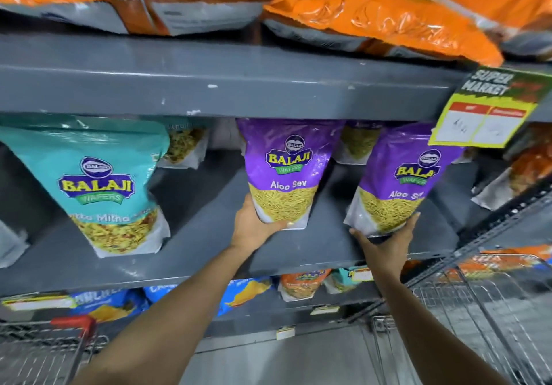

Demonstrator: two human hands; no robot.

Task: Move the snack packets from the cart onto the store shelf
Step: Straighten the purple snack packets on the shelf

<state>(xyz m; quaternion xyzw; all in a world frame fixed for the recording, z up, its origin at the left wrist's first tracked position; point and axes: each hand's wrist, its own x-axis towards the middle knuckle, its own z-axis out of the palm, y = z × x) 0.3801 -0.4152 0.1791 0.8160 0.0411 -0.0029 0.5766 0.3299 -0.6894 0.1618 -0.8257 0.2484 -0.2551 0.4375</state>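
Two purple Aloo Sev packets are at the grey middle shelf (pixel 209 244). My left hand (pixel 254 226) grips the bottom of the left purple packet (pixel 286 172), which stands upright on the shelf. My right hand (pixel 385 241) cups the base of the right purple packet (pixel 397 181), which leans to the left just above the shelf board. More purple packets (pixel 358 142) stand behind them. The wire cart (pixel 478 301) shows at the lower right, with a second wire cart (pixel 35 351) and its red handle at the lower left.
A teal Balaji packet (pixel 98 187) stands at the left of the same shelf. Orange snack bags (pixel 373 17) overhang the shelf above. A yellow price tag (pixel 490 115) hangs from that shelf's edge, close to the right packet. Blue and orange packets (pixel 251 292) fill the shelf below.
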